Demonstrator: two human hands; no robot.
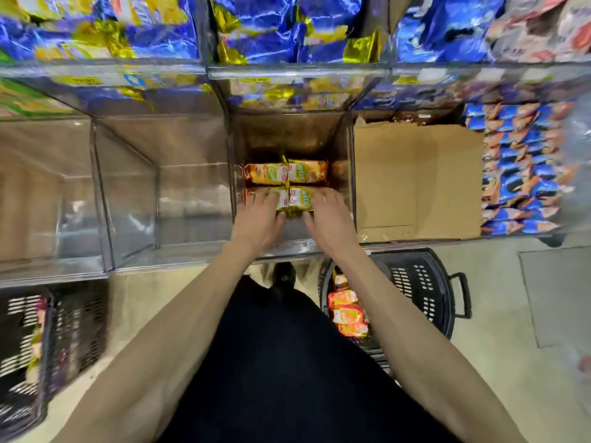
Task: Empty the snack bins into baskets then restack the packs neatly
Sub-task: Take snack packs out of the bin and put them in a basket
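Orange and gold snack packs lie in two rows at the bottom of a clear bin [348, 174] in the middle of the shelf. The far row [286, 171] lies untouched. My left hand [259, 219] and my right hand [329, 219] are both inside the bin, each pressing flat on one end of the near row of packs [295, 201], fingers fairly straight. A black basket [422, 282] on the floor at my right holds more orange packs [347, 311].
Two clear bins [128, 187] to the left look bare. To the right, a bin holds a brown cardboard sheet [415, 180] and blue-orange packs [518, 167]. Blue and gold packs [256, 30] fill the upper shelf. Another black basket [48, 340] stands at lower left.
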